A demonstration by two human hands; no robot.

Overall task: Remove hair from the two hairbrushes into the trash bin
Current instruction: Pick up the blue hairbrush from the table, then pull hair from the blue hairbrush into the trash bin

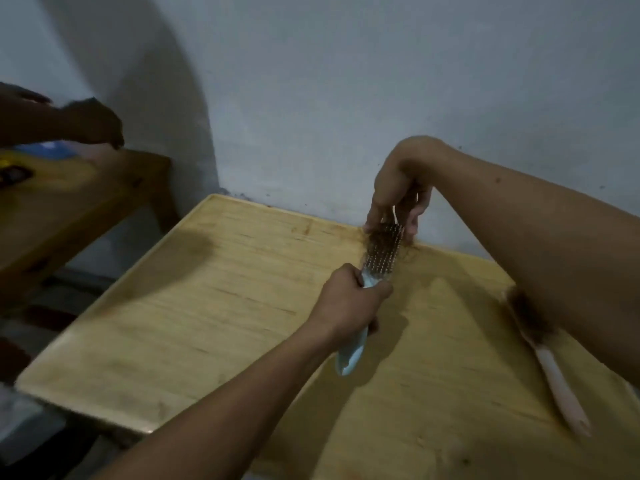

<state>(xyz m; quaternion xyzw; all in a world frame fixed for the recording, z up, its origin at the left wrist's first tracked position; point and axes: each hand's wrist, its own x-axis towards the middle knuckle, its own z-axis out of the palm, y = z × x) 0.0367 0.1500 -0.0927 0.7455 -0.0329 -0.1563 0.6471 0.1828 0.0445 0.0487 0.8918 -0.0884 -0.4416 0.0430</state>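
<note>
Left hand (349, 299) gripped the light blue hairbrush (375, 271) at the neck, fingers wrapped round the handle, bristles facing up above the wooden table (207, 306). Right hand (398, 199) reached down from the far side, fingertips (372, 223) curled and pinching into the brown hair (375, 242) caught at the far end of the bristle pad. Step in hand, by judgement: stripping hair from the first brush. Next move would call for a steady pull away from the bristles, then carriage to the trash bin, which was not visible. A second hairbrush (550, 358), pale-handled and matted with hair, lay on the table at near right, partly under the right forearm.
</note>
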